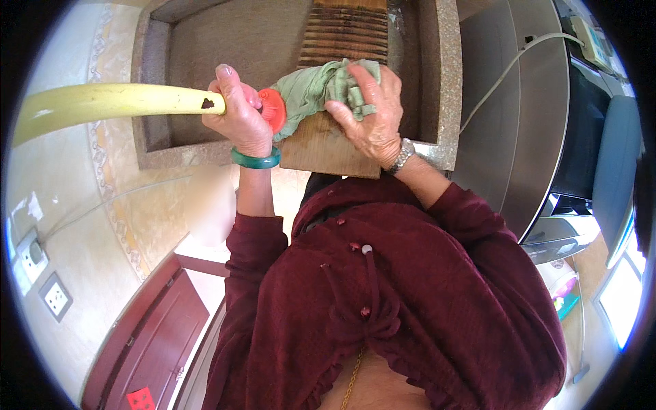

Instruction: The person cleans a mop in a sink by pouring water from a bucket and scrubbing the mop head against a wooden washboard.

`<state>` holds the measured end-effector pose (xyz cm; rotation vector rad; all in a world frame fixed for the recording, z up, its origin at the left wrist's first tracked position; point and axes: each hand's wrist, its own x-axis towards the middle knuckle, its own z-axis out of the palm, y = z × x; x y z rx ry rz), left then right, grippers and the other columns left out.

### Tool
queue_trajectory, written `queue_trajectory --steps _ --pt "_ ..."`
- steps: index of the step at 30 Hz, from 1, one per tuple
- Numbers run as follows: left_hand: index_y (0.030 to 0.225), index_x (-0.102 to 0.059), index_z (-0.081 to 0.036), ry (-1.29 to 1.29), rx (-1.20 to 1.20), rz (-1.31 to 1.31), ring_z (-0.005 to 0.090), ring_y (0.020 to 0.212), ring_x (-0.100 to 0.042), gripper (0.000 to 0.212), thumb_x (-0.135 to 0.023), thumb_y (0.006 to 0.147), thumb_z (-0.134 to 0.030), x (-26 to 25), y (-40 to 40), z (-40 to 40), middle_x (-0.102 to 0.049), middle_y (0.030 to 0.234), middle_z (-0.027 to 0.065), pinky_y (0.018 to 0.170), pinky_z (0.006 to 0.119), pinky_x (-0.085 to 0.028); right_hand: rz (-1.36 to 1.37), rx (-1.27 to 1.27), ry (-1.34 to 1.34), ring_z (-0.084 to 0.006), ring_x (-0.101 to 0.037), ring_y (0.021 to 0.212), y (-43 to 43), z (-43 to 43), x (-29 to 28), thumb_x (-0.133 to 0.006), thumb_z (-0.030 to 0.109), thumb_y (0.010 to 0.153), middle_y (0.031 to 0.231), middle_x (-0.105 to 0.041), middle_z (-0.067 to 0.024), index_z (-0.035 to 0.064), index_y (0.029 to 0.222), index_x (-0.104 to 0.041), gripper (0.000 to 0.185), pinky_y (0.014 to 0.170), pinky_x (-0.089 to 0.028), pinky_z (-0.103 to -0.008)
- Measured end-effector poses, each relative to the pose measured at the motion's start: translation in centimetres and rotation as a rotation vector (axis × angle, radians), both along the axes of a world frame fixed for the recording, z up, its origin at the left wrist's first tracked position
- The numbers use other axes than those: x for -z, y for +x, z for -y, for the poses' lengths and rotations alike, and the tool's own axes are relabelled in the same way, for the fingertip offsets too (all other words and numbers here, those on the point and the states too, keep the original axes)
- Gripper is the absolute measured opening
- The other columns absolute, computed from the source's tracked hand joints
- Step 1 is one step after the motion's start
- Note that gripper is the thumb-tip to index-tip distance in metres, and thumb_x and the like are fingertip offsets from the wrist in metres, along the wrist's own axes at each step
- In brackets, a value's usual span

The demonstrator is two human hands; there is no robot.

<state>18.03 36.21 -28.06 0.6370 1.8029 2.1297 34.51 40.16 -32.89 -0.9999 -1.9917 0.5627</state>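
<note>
My left hand (238,118) is closed around the lower end of a yellow pole (133,99), whose coating has peeled in one spot. Beside that hand, the pole meets a red plastic collar (275,110). Pale green mop cloth (306,89) runs from the collar to the right. My right hand (376,120) grips a bunched, folded part of this cloth. Under the cloth lies a wooden washboard (333,148). Its ridged part shows beyond the cloth, and its plain near end overhangs the front rim of a stone sink (448,97).
A grey metallic appliance (492,118) stands close to the sink's right side, with a white cable (505,74) in front of it. Tiled wall (66,169) with power sockets (55,297) borders the left. A dark red cabinet door (154,307) is at lower left.
</note>
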Motion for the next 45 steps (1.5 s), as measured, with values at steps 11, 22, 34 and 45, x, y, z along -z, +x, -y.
queue_trajectory --steps 11,22,34,45 --pt "0.057 -0.041 -0.008 0.004 0.148 0.064 0.0079 0.042 -0.033 0.034 -0.058 0.085 -0.015 1.5 -1.7 -1.2 -0.036 0.048 0.0002 0.040 0.024 -0.027 0.229 0.046 0.207 -0.0345 -0.046 0.087 -4.0 -4.2 3.2 -0.070 0.033 0.068 0.085 -0.048 -0.0113 0.0131 0.096 -0.060 0.036 0.071 -0.040 -0.0454" --pt "0.060 -0.036 -0.010 0.051 0.188 0.116 0.0074 0.043 -0.032 0.029 -0.050 0.084 -0.003 2.5 -2.8 -3.6 -0.035 0.049 -0.0009 0.043 0.024 -0.029 0.417 -0.037 -0.120 -0.0338 -0.056 0.080 -7.2 -10.5 5.5 -0.061 0.034 0.078 0.083 -0.058 -0.0120 0.0123 0.082 -0.064 0.022 0.065 -0.049 -0.0428" --pt "0.063 -0.043 -0.003 0.153 0.193 0.149 0.0064 0.044 -0.040 0.021 -0.053 0.081 0.001 3.5 -3.5 -4.4 -0.045 0.051 0.0026 0.041 0.021 -0.031 0.781 -0.156 -0.420 -0.0330 -0.062 0.078 -10.7 -14.1 6.4 -0.055 0.038 0.079 0.081 -0.065 -0.0154 0.0086 0.079 -0.067 0.032 0.070 -0.050 -0.0415" --pt "0.074 -0.044 -0.004 0.099 0.156 -0.133 0.0154 0.061 -0.051 0.013 -0.049 0.085 -0.007 3.3 -1.0 0.7 -0.051 0.065 0.0070 0.061 0.031 -0.045 0.112 0.241 -0.068 -0.0339 -0.061 0.074 -5.1 -10.7 6.3 -0.057 0.039 0.080 0.079 -0.063 -0.0152 0.0112 0.083 -0.066 0.029 0.066 -0.049 -0.0412"
